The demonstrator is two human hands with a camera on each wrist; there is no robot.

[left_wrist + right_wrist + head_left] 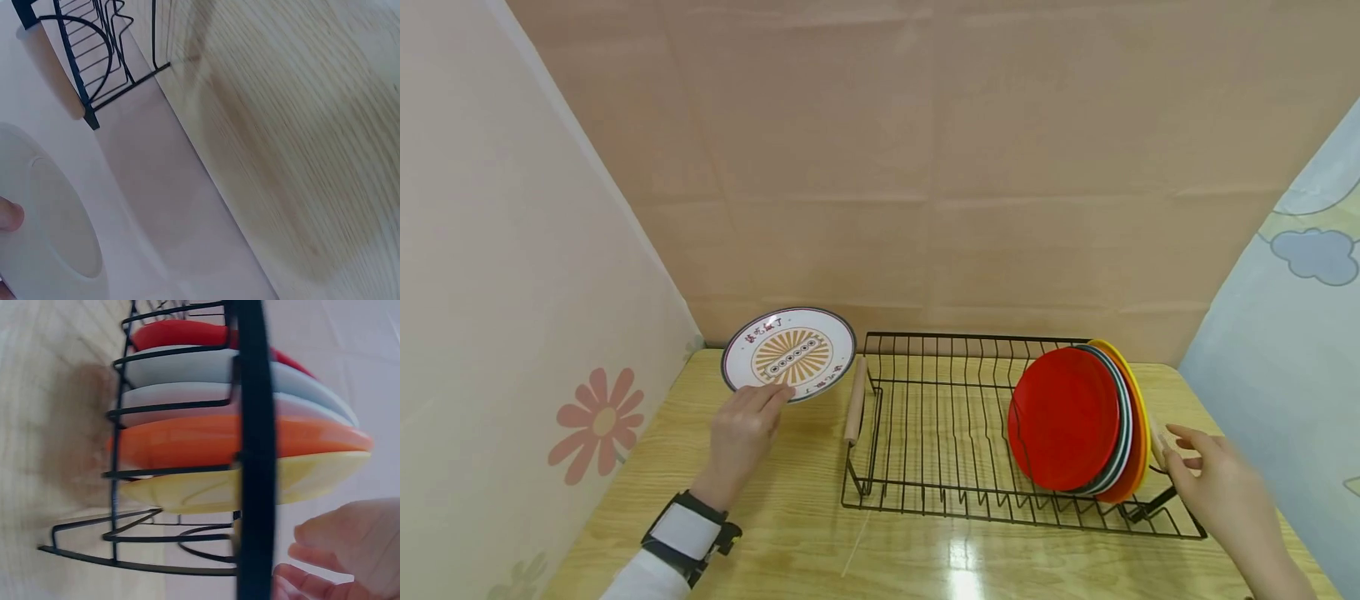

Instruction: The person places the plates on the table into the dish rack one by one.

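A left hand pinches the lower rim of a round white plate with an orange sunburst pattern, held tilted just left of the black wire dish rack; a firm, level grip should stop slipping. The right hand hovers with relaxed, spread fingers at the rack's right end, beside upright coloured plates

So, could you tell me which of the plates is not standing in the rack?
The white patterned plate, which the left hand holds by its rim above the table. The red, white, orange and yellow ones stand upright together in the black wire rack.
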